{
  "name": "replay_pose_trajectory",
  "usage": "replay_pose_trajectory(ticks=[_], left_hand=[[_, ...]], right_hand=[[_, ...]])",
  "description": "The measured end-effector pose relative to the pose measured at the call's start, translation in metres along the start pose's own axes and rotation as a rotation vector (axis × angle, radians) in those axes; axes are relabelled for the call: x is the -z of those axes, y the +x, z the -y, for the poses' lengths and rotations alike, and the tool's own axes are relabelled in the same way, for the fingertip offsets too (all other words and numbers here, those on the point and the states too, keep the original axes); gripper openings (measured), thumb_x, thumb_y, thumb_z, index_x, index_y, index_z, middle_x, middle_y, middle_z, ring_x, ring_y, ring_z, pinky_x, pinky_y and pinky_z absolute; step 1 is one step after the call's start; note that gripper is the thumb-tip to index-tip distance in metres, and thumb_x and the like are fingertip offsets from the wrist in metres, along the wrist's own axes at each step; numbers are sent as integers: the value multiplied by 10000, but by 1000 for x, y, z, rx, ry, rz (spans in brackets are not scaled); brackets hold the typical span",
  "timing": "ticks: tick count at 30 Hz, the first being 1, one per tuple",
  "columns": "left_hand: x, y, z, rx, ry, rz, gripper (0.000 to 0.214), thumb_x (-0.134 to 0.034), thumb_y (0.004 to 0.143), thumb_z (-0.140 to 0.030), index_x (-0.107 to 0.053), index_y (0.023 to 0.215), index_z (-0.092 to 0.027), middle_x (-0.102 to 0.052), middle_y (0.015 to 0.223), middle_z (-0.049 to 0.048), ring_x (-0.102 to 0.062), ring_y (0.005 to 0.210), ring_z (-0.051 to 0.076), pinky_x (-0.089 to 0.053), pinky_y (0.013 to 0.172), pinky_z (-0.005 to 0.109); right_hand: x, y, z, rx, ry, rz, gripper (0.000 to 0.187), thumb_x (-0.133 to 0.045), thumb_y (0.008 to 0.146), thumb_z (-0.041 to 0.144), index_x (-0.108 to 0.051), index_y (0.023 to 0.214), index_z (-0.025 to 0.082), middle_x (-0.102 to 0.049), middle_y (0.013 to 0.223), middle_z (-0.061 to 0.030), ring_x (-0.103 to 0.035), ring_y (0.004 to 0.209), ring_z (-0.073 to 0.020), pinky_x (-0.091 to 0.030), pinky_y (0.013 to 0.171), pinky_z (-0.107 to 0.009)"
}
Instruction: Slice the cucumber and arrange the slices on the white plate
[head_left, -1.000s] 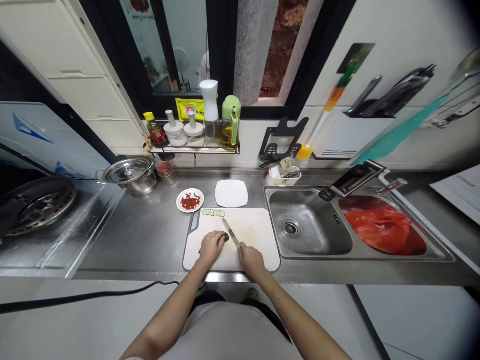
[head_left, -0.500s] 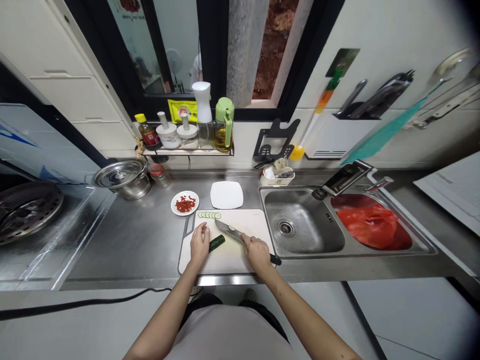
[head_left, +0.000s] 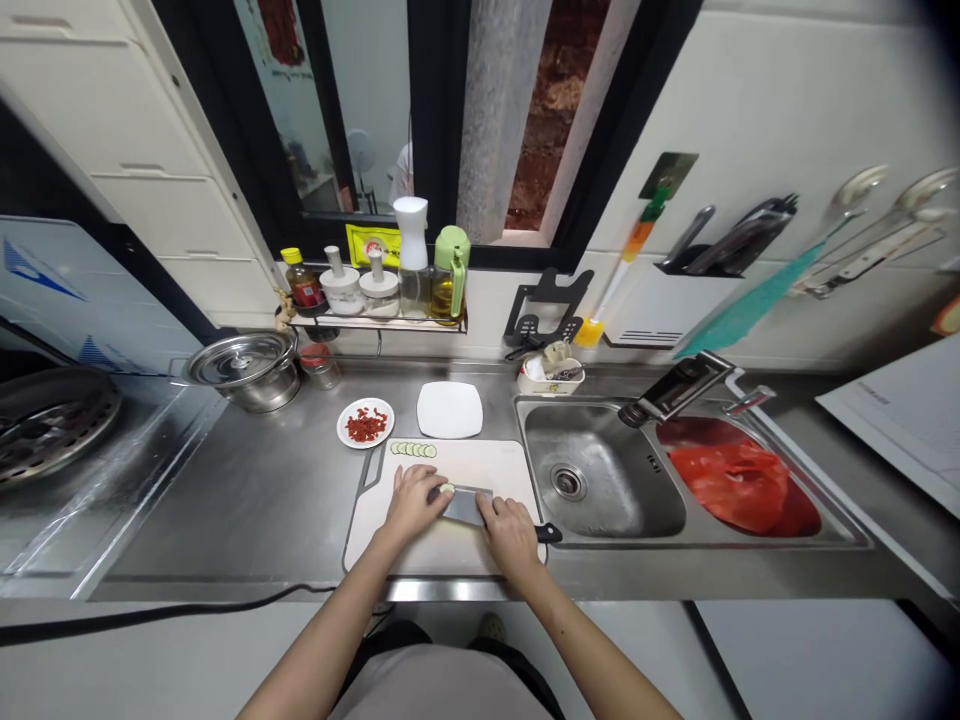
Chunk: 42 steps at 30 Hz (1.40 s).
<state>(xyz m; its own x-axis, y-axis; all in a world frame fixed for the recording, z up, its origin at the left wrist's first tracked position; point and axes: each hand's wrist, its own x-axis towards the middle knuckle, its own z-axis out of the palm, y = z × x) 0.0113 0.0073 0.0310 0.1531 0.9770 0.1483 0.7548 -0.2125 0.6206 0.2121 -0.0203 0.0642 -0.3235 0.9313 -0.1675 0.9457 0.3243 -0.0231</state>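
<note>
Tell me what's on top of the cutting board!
A row of cucumber slices near its far left corner, another slice by the kitchen knife, which the right grip holds. The left grip mostly covers what looks like a cucumber piece. Whatever lies beneath grips and knife is hidden.

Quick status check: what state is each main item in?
Silver-bladed, black-handled knife: in right hand, broad face up
Single pale-green slice: close by left hand
Other pale-green slices: lined up in a row
Round steel pot: lidded
Round white plate: holding red pieces
Red plastic bag: crumpled in sink
</note>
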Motion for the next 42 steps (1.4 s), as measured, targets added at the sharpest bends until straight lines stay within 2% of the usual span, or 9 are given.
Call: replay_pose_trajectory(ticks=[5, 9, 12, 15, 19, 23, 31, 37, 42], left_hand=[[0, -1, -6, 19, -42, 3, 198, -623, 808, -414, -713, 929, -286, -646, 1060, 51, -534, 1077, 243, -184, 1085, 554], [1, 5, -6, 85, -111, 20, 117, -620, 805, -309, -707, 847, -244, -668, 971, 35, -571, 983, 203, -359, 979, 402], [-1, 12, 1, 233, -172, -5, 112, -601, 804, -270, -696, 835, -221, -681, 865, 13, -591, 842, 159, -423, 813, 287], [-4, 22, 15, 425, -219, -51, 130, -595, 801, -257, -693, 872, -209, -676, 766, -6, -583, 708, 127, -411, 687, 233], [-9, 41, 33, 517, -213, -69, 144, -594, 787, -198, -695, 889, -206, -690, 771, -4, -602, 715, 129, -397, 669, 224], [-17, 60, 41, 472, -162, -36, 146, -569, 785, -152, -684, 865, -193, -701, 805, 8, -617, 745, 136, -404, 724, 237], [-36, 83, 49, 400, 40, -7, 235, -491, 823, -100, -608, 1000, -202, -684, 815, 25, -616, 825, 171, -381, 781, 273], [-34, 78, 48, 328, 158, -14, 159, -557, 846, -244, -650, 971, -217, -666, 886, 44, -567, 917, 216, -351, 839, 332], [-28, 67, 57, 87, 216, 8, 204, -540, 883, -295, -695, 1015, -290, -640, 1053, 47, -495, 1008, 221, -331, 863, 350]], right_hand=[[-4, -5, -5, 29, -45, -42, 396, -448, 898, 175, -507, 1288, 218, -628, 993, -101, -535, 941, -229, -324, 818, -345], [-12, -7, -9, 42, -72, -102, 391, -512, 871, 183, -525, 1260, 215, -631, 955, -84, -543, 893, -215, -325, 789, -335], [-16, -9, -13, 43, -77, -143, 399, -544, 854, 186, -529, 1251, 213, -630, 920, -72, -547, 872, -208, -328, 775, -329], [-19, -12, -20, 24, -72, -146, 419, -572, 839, 202, -529, 1256, 215, -634, 913, -64, -550, 884, -210, -334, 782, -327], [-23, -18, -32, -34, -65, -117, 433, -580, 833, 203, -536, 1264, 214, -643, 934, -61, -560, 910, -214, -339, 813, -327], [-26, -20, -39, -82, -48, -90, 455, -593, 817, 193, -542, 1267, 229, -650, 959, -61, -571, 933, -222, -346, 826, -324], [-24, -20, -38, -117, -7, -59, 438, -583, 818, 187, -555, 1253, 233, -661, 962, -63, -578, 934, -218, -340, 821, -311], [-26, -17, -40, -131, 21, -43, 418, -568, 828, 200, -559, 1245, 226, -658, 962, -65, -580, 936, -216, -341, 812, -306], [-28, -16, -41, -139, 26, -43, 394, -553, 835, 200, -570, 1227, 226, -659, 932, -62, -586, 916, -204, -345, 802, -296]])
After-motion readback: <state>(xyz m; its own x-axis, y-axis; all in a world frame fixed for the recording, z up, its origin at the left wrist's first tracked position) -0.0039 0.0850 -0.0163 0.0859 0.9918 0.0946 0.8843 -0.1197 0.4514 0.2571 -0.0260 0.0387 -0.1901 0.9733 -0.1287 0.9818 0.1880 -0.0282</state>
